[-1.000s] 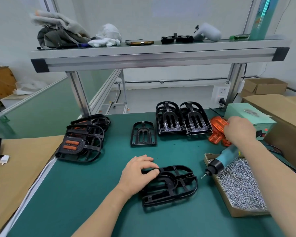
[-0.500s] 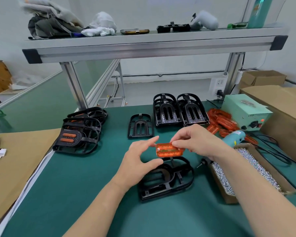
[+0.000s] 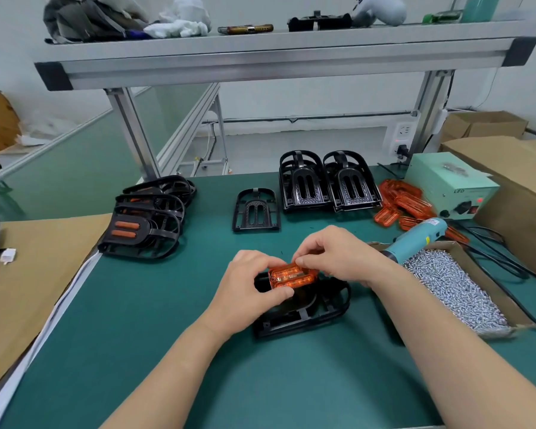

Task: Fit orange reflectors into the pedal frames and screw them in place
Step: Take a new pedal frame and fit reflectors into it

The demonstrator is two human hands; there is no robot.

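Orange see-through reflector, oblong with two ribbed bars, held on the far end of the black pedal frame, left hand and right hand fingertips pinching its edges, box of screws right of the frame

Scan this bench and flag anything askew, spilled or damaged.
The cardboard screw box looks torn and frayed at its near right corner, with screws heaped against it. The electric screwdriver lies tilted across the box's far rim. The finished pedals at left are stacked unevenly.
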